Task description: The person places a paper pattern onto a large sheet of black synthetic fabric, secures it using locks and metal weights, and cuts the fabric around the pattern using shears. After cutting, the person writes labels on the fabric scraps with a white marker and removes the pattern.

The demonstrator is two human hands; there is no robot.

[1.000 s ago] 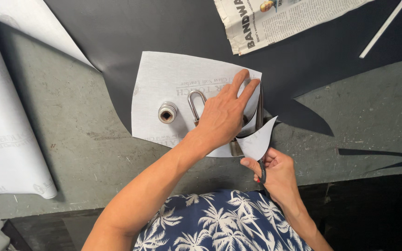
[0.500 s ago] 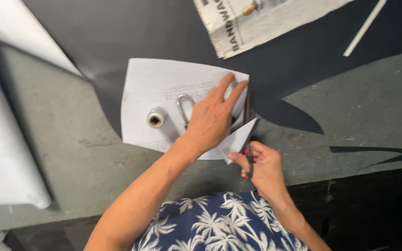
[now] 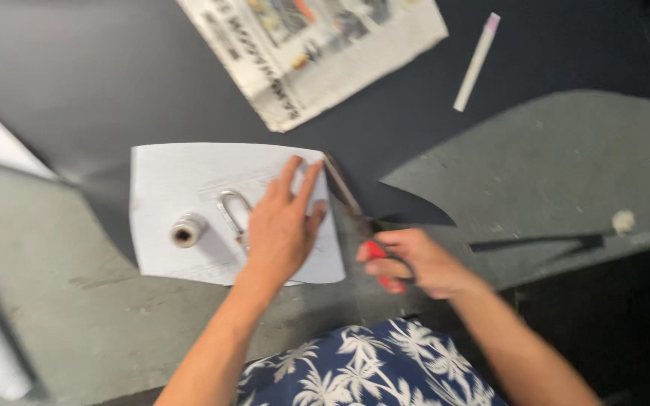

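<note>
Head view: pale paper pattern [image 3: 182,180] lies flat, straight-edged, rectangular.

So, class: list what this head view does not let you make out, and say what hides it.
- Scissors: handle hidden inside the right hand; blades smeared by motion blur.
- Paper: its faint marks are blurred; the left hand covers part.
- Metal loop: its lower end runs under the left hand.
- Newspaper: cut off by the top edge.

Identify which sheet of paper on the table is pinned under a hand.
The white sheet under the left hand, weighted by metal pieces; the newspaper lies untouched.
</note>
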